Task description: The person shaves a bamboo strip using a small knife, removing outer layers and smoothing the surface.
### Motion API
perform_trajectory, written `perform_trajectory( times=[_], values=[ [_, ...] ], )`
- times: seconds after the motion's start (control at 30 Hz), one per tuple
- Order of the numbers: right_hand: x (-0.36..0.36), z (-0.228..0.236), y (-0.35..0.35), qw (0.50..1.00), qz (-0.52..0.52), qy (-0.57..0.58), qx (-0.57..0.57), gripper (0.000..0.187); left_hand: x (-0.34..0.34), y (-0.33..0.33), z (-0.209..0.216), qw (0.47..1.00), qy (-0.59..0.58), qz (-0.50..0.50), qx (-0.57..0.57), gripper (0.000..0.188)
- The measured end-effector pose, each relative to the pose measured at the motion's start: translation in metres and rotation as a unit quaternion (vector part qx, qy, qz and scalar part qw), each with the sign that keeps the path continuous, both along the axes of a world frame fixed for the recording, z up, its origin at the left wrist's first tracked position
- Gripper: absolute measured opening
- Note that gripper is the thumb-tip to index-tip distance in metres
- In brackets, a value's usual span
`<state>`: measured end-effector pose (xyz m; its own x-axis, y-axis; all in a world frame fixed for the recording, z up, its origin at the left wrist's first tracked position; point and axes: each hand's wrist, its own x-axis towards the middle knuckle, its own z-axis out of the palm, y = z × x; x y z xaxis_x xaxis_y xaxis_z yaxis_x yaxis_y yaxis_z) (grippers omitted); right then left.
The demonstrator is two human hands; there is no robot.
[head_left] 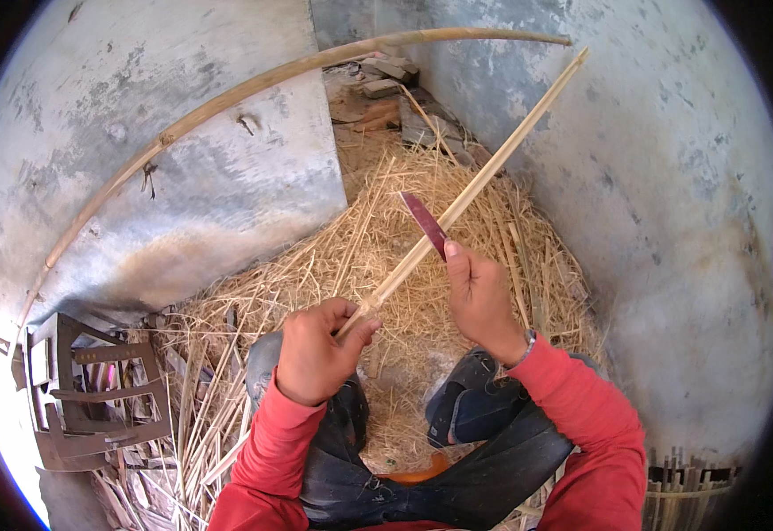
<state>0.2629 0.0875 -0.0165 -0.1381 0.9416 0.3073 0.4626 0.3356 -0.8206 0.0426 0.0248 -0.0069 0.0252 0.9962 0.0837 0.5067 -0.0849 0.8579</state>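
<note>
Facing blotched gray walls point(670, 177) to the right and behind; at left, a broad pale panel point(200, 159) with dark stains. Spread over the floor below: a heap of straw point(404, 190), shavings and split strips mixed in. Arching across the upper left, a long pole point(227, 96). Standing at lower left, a dark frame point(68, 449) with large gaps; scraps visible through these, cannot tell whether inside or behind. At lower right, upright slats point(687, 487) against the wall foot, partly cut off.

Held above the straw, in front of the body: a pale strip point(502, 162). Long axis diagonal, running from near end at lower left to far end at upper right, pointing away toward the right wall; close to the pole's tip in this view.

Left hand point(316, 350) closed around the near end, thumb and fingers pinching. Right hand point(482, 296) curled tight on a dark-red knife point(422, 221), thumb along it. Knife crossing the strip just ahead of the thumb, tip toward upper left.
</note>
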Motion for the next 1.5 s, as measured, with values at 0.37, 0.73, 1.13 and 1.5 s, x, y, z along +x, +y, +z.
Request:
perform_trajectory(
  times=[0.37,0.73,1.13,1.5],
  values=[
    [-0.008,-0.005,-0.01,0.999,0.034,-0.027,0.029,0.041,0.002,-0.001,0.006,1.0,0.013,0.005,0.005,0.019],
    [-0.021,-0.021,-0.02,0.998,0.058,0.003,-0.002,0.039,-0.005,-0.001,0.0,1.0,-0.002,0.024,0.001,0.018],
    [-0.01,0.0,-0.005,0.999,0.013,0.028,-0.043,0.046,-0.001,0.0,0.004,0.999,-0.039,0.018,-0.011,0.017],
    [0.006,-0.003,-0.002,0.934,0.103,0.23,-0.252,0.044,0.002,0.004,-0.01,0.998,-0.033,0.037,0.033,0.02]
  ],
)
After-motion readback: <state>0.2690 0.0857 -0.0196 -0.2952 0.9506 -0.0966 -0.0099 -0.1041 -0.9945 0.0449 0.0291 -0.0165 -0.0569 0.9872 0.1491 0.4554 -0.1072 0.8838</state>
